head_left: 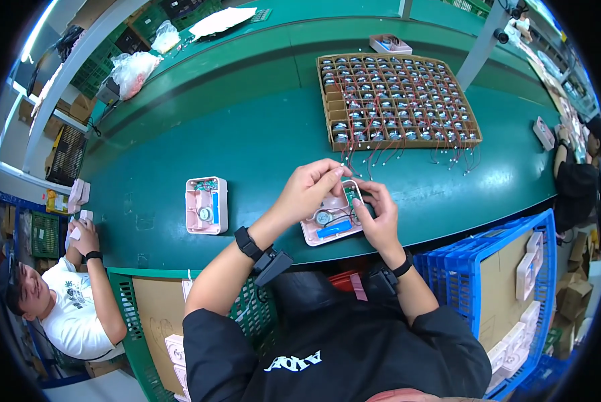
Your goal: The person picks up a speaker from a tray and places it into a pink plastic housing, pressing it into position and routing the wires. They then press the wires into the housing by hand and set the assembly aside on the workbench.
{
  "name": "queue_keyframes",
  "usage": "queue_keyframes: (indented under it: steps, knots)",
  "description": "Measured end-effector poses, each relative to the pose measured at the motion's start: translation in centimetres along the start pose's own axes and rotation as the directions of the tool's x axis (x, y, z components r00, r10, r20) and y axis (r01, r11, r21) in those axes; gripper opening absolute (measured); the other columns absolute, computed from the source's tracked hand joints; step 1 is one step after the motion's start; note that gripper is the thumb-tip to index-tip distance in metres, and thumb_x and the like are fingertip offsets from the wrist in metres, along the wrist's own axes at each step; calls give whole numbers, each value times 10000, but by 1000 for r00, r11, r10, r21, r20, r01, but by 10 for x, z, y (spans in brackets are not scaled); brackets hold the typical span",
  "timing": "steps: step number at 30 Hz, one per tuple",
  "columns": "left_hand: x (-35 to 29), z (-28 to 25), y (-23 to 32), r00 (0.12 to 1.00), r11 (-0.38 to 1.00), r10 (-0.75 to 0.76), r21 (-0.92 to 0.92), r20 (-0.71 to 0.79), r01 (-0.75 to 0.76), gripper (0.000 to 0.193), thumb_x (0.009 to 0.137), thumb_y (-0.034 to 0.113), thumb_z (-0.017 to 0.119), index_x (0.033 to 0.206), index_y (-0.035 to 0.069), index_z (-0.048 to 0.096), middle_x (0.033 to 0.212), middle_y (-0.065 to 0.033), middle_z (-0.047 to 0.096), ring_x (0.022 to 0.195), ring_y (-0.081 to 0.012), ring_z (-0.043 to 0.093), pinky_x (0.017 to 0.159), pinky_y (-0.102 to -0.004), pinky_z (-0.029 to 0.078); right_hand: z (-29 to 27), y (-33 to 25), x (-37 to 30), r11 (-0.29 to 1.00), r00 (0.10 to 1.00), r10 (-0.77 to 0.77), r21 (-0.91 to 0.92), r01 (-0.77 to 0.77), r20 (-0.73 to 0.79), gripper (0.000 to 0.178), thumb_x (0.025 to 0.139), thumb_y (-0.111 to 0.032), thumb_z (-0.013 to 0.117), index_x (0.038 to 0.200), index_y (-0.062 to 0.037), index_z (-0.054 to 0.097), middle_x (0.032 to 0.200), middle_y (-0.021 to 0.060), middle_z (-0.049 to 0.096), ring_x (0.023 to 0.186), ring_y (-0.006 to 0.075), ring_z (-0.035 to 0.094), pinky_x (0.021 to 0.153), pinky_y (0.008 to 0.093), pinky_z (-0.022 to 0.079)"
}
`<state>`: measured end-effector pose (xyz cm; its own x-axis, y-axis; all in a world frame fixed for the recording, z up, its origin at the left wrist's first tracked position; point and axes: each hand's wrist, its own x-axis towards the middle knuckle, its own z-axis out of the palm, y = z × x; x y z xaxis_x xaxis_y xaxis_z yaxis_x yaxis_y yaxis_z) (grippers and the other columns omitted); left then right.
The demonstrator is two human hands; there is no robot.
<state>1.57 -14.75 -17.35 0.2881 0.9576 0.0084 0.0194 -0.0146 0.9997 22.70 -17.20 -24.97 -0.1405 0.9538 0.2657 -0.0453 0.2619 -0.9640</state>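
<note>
In front of me a pink plastic housing [308,236] lies tilted at the table's near edge. Inside it are a blue cylindrical battery [334,229], a round silver part [324,218], dark wires and a green circuit board [351,195]. My right hand [381,224] grips the housing's right side, its thumb by the board. Above the far end, my left hand [310,191] is closed in a pinch; a tiny pale tip shows at its fingers, too small to name. To the left sits a second pink housing [189,209] with similar parts inside.
A divided cardboard tray [329,127] of small speakers with red and black wires stands beyond my hands on the green table [260,141]. A green crate [119,301] and a blue crate [474,295] flank me. One co-worker [79,301] sits left, another [576,181] right.
</note>
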Motion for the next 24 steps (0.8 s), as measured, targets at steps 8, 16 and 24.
queue_keyframes:
  steps: [8, 16, 24]
  knots:
    - [-4, 11, 15, 980, 918, -76, 372, -184, 141, 234, 1086, 217, 672, 1097, 12, 784, 904, -57, 768, 768, -92, 655, 666, -301, 482, -2, 5, 2, 994, 998, 41, 102, -37, -42, 398, 960, -45, 763, 1316, 56, 618, 1378, 213, 710, 1202, 275, 723, 1008, 374, 588]
    - [-1, 12, -5, 872, 603, 483, 753, -80, -265, 130, 957, 147, 776, 997, 29, 811, 859, -100, 778, 737, -233, 690, 712, -375, 518, -2, -43, -27, 790, 951, -304, -542, 286, 58, 368, 890, -20, 817, 1243, 20, 722, 1377, 252, 689, 1176, 365, 737, 1004, 399, 598]
    - [2, 4, -15, 913, 591, 367, 713, 179, -378, 137, 947, 142, 765, 1019, 32, 805, 907, -97, 790, 792, -278, 699, 733, -405, 545, -6, -12, -34, 809, 930, -360, -474, 348, 67, 192, 880, -75, 860, 1047, 1, 804, 1368, 245, 698, 1072, 331, 781, 864, 389, 651]
